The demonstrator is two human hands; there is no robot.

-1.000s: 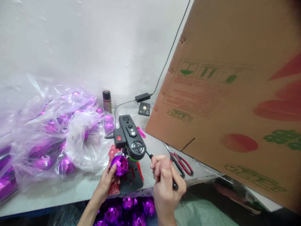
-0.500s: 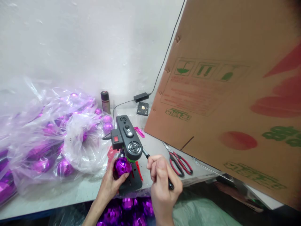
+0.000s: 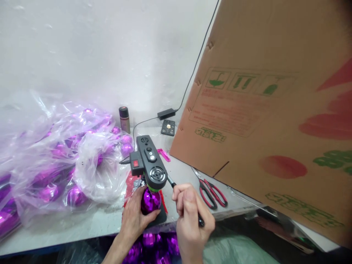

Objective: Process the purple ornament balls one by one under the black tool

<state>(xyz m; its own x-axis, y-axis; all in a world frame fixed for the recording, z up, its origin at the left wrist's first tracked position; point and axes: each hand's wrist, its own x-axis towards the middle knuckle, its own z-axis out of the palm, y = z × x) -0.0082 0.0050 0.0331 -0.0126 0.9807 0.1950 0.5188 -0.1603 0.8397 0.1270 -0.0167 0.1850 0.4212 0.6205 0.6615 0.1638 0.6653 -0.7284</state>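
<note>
The right hand is wrapped round a lever, right of the black machine. Beneath that machine's near end, the left hand pinches a purple ball between thumb and fingers — round, without long axis; its facing is hidden. Positioning seems underway — the next move calls for steadiness.
</note>
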